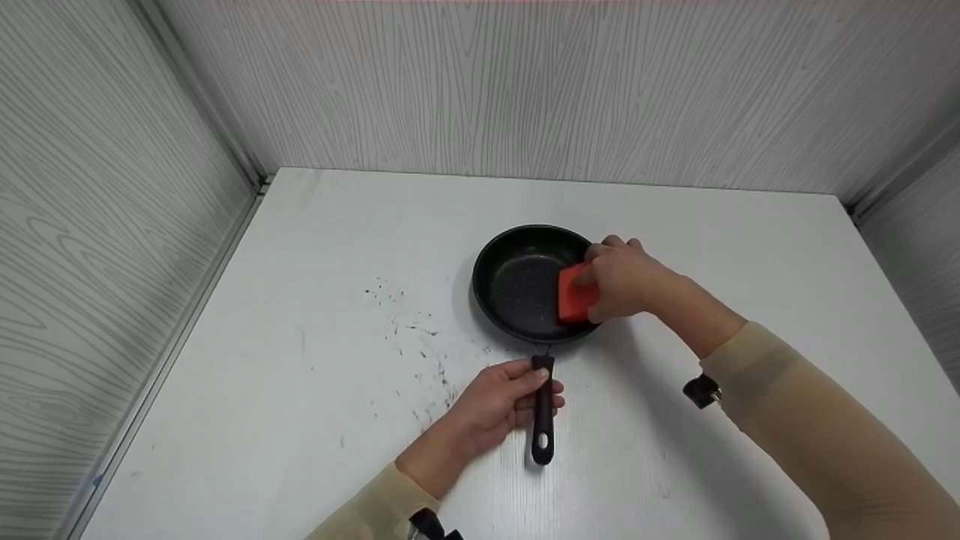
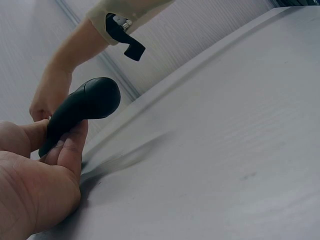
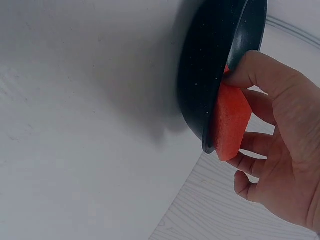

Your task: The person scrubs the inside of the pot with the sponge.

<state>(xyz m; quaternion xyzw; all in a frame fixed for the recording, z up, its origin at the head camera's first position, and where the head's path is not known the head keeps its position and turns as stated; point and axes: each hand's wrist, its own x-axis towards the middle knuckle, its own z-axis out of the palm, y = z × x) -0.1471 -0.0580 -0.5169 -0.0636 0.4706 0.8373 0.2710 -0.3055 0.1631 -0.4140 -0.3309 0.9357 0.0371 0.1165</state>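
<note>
Head view: we see a black pan point(image 1: 529, 283) on the white bench point(image 1: 300, 247), its handle point(image 1: 543, 409) pointing toward us. Our left hand point(image 1: 501, 401) grips it; our right hand point(image 1: 626, 277) presses an orange sponge point(image 1: 574, 294) inside.

Left wrist view: fingers point(image 2: 70, 150) curl round the handle point(image 2: 82, 111).

Right wrist view: the right hand point(image 3: 280, 150) pinches the sponge point(image 3: 229, 122) against the pan's point(image 3: 210, 75) rim.

A: What colours are the pan point(image 1: 517, 281) and its handle point(image 1: 542, 409)?

B: Both black; the pan's inside carries fine pale speckles.

A: And the sponge point(image 1: 574, 294)?

B: Bright orange-red, a single flat colour.

A: The table point(image 1: 337, 247)?

B: White, with a scatter of small dark flecks left of the pan.

A: The walls point(image 1: 525, 82)?

B: Pale grey with a wavy wood-grain pattern.

A: Clothing?

B: Beige sleeves point(image 1: 825, 420), each with a black strap at the wrist.
</note>
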